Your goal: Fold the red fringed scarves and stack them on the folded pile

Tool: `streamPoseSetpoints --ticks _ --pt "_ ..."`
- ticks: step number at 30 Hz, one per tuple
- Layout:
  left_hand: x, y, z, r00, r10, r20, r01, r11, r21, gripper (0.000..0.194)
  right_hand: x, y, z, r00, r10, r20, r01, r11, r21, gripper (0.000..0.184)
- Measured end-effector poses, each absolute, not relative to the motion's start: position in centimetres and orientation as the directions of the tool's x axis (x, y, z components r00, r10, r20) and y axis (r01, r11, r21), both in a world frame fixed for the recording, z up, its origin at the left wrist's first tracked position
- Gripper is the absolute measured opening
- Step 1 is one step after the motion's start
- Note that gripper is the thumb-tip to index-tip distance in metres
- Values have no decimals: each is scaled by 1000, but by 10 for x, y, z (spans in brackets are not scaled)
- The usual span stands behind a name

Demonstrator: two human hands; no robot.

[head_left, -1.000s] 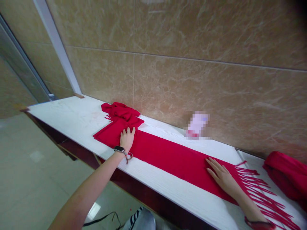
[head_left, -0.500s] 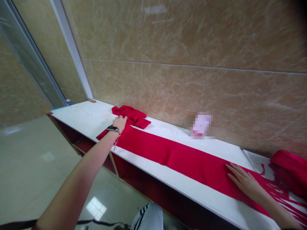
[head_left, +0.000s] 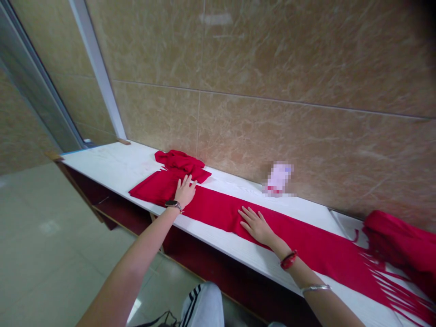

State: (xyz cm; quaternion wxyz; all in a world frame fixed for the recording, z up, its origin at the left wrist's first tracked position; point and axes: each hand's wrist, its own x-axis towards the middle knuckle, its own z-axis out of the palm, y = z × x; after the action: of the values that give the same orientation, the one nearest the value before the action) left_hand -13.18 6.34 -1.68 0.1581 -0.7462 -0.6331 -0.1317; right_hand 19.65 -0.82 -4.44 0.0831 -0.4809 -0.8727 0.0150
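Note:
A long red scarf (head_left: 306, 247) lies stretched along the white shelf (head_left: 112, 165), its fringe at the right end. My left hand (head_left: 185, 191) rests flat on the scarf's left part, fingers spread, a watch on the wrist. My right hand (head_left: 256, 224) lies flat on the middle of the scarf, fingers apart, a red bracelet and a silver bangle on the arm. Just behind the left hand sits a folded red scarf (head_left: 179, 161) against the wall.
A heap of red cloth (head_left: 402, 245) sits at the shelf's right end. A small blurred pink-white object (head_left: 278, 179) stands against the tiled wall. A metal door frame (head_left: 98, 72) rises at the left. Shiny floor lies below the shelf.
My right hand slid left along the scarf from near the fringe to its middle. My left hand came back from the folded scarf and lies flat on the stretched scarf.

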Motion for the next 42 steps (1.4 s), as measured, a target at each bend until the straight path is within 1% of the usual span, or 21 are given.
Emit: streamPoseSetpoints --ticks 2,5,8,12,15,17,21,24,27,31,33,37,40,42 --pt "-123 60 -22 281 915 291 958 -287 -21 42 200 -9 -45 -528 841 118 837 538 -95 51" --pt "-118 59 -32 332 928 168 938 -343 40 44 209 -13 -43 -538 837 101 832 546 -95 51" --pt "-123 61 -35 344 926 156 934 -354 42 45 223 -18 -41 -527 846 87 841 533 -93 51" --pt "-118 62 -28 342 926 158 936 -350 24 43 227 -22 -39 -456 888 66 880 461 -118 51" --pt "-91 57 -24 387 899 206 916 -400 23 42 201 -14 -32 -406 906 121 894 421 -150 54" --pt "-71 53 -24 427 878 218 894 -445 41 43 177 -6 -28 -415 896 158 888 436 -144 54" --pt "-52 52 -32 420 894 156 899 -434 66 46 161 5 -30 -398 911 107 908 408 -98 53" --pt "-56 55 -35 421 895 147 898 -434 68 46 195 2 -40 -362 927 95 927 369 -63 49" --pt "-59 57 -33 429 891 148 896 -441 56 45 255 -10 -50 -289 951 105 956 293 -19 48" --pt "-58 55 -27 432 893 125 898 -439 38 46 344 -34 -60 -152 984 90 988 150 26 46" --pt "-57 55 -26 431 895 114 899 -437 29 47 386 -46 -66 -56 991 121 998 52 36 46" --pt "-57 57 -27 427 897 117 902 -432 16 47 458 -69 -75 -2 990 140 998 -7 65 44" --pt "-56 58 -28 417 902 114 907 -421 10 47 478 -72 -70 44 995 95 995 -52 86 41" --pt "-56 60 -29 413 904 111 909 -416 5 47 462 -63 -60 113 989 100 991 -119 59 42"
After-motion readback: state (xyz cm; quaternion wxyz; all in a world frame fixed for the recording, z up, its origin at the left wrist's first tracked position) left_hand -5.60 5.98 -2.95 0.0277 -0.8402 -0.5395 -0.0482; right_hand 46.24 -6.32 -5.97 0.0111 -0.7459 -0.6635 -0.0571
